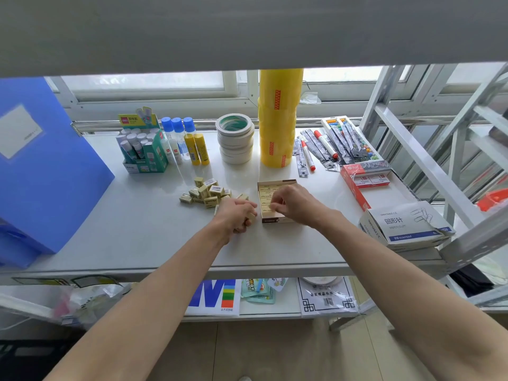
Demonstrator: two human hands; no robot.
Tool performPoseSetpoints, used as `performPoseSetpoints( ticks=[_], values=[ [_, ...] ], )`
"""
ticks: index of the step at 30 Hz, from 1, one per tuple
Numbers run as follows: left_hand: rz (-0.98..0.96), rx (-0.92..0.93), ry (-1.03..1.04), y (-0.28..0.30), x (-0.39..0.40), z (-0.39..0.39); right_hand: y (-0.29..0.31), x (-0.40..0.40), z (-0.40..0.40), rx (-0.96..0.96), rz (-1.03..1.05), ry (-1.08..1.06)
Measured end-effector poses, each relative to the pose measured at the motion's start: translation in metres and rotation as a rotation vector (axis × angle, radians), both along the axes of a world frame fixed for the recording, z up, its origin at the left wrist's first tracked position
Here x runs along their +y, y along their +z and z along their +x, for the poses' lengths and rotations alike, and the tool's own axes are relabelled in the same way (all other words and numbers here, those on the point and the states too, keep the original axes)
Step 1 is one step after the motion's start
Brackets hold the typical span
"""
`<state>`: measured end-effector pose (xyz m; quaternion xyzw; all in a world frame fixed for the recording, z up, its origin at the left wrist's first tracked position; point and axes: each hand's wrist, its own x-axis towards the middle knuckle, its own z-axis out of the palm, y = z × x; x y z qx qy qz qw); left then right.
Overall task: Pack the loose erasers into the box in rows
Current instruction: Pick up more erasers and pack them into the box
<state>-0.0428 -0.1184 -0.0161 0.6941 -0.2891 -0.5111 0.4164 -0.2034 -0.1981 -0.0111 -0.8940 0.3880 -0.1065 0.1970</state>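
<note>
Partway through, I'd say. The box [276, 200] sits open in the middle of the shelf [137, 215], and pale yellow erasers already lie in rows along its far half; the near half is hidden under the right hand [295, 204], so I can't tell how full it is. That hand hovers over the box with fingers curled, pinching what looks like one eraser at the fingertips, about to press it into a row. The left hand [237, 214] rests just left of the box, fingers curled round an eraser or two, ready to pass over. Plenty left: a loose pile of erasers [204, 192] lies on the shelf just left and a little far of the left hand, easily a dozen or more, several showing barcode stickers too small to read.

Writing now. The glue-stick carton [144, 149] at far left carries a red logo I can't read for sure. At near right, the white paper-clip box [404, 225] reads "回形针" upside down. Below the shelf, a large blue "M" on a white pack [213, 296].
</note>
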Motion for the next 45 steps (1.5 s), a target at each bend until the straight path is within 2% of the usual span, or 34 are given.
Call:
performPoseSetpoints(
  ticks=[3, 6, 9, 14, 21, 29, 33, 37, 45],
  values=[
    [-0.077, 0.314, 0.089, -0.001, 0.005, 0.006, 0.006, 0.004, -0.001, -0.171, 0.032, -0.09],
    [-0.171, 0.43, 0.101, -0.001, 0.009, 0.01, 0.014, 0.016, 0.004, -0.338, 0.196, -0.133],
    [-0.267, 0.393, 0.095, 0.0, 0.011, 0.008, 0.017, 0.025, 0.015, -0.39, 0.345, -0.127],
    [-0.36, 0.229, 0.025, 0.002, 0.011, 0.001, 0.018, 0.035, 0.026, -0.458, 0.636, -0.146],
    [-0.356, 0.157, 0.009, 0.002, 0.011, -0.005, 0.016, 0.038, 0.021, -0.55, 0.788, -0.159],
    [-0.287, 0.202, 0.127, 0.007, 0.009, -0.012, 0.022, 0.039, 0.017, -0.689, 0.797, -0.15],
    [-0.234, 0.116, 0.075, 0.007, 0.007, -0.009, 0.02, 0.032, 0.01, -0.74, 0.725, -0.235],
    [-0.206, 0.108, -0.006, 0.008, 0.009, -0.01, 0.021, 0.028, 0.002, -0.733, 0.652, -0.224],
    [-0.191, 0.096, -0.028, 0.006, 0.005, -0.013, 0.016, 0.026, -0.007, -0.748, 0.68, -0.224]
  ],
)
